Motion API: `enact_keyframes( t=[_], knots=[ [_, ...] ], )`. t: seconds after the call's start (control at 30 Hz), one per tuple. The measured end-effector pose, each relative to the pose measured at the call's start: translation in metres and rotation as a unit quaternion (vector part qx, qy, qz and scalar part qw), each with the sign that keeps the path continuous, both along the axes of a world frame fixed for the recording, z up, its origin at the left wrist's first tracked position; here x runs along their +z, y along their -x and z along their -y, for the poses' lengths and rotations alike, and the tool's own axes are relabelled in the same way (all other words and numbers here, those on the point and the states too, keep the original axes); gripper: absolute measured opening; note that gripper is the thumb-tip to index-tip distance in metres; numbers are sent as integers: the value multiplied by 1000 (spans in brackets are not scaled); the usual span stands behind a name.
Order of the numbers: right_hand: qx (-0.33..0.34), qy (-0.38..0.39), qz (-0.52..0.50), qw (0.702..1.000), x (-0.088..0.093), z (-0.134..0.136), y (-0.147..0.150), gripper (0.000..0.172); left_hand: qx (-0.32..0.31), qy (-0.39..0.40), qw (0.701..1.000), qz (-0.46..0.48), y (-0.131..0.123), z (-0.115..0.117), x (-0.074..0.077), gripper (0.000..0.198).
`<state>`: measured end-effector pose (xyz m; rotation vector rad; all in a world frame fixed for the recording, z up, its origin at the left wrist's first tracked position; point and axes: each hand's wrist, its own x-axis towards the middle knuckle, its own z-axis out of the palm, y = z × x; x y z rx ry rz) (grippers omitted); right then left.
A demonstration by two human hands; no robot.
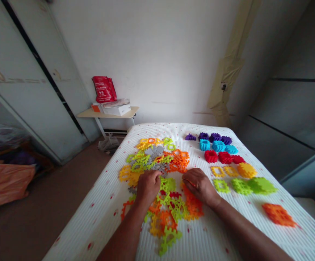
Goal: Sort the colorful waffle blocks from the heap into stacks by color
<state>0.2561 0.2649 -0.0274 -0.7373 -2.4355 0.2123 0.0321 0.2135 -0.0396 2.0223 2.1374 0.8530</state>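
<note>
My left hand (148, 186) has its fingers curled at the middle of a loose heap of plastic interlocking building pieces. Grey pieces (155, 154) and lime green pieces (169, 185) lie right by its fingertips; anything inside the fingers is hidden. My right hand (198, 184) is closed at the heap's right side, with a bit of an orange building piece showing under its fingers. Below that hand lie more orange pieces (194, 204). Yellow pieces (131, 175) sit left of my left hand, and a lime green triangular piece (169, 239) lies nearest me.
On the right, pieces stand grouped by colour: purple (215, 137), light blue (218, 146), red (225, 157), yellow (246, 170), green (262, 185) and orange (279, 214). All rest on a white ribbed cover (92, 224). Behind, a small table (107, 114) holds a red bag (104, 89) and boxes.
</note>
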Motion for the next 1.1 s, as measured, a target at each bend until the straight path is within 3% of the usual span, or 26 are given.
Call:
enact_keyframes(
  t=[0.17, 0.33, 0.63, 1.1],
  knots=[
    [-78, 11, -29, 996, -14, 2, -26, 22, -10, -5, 1000, -11, -4, 1, 4, 23],
    [-119, 25, 3, 993, -33, 8, -25, 28, -22, -11, 1000, -14, -6, 2, 3, 21],
    [-22, 92, -41, 995, -34, 15, -14, 33, -64, -39, 996, 41, -11, 3, -2, 25],
    [-18, 108, -105, 989, -37, 6, -20, 27, -69, -166, 971, 159, -5, -4, -11, 27]
  ],
)
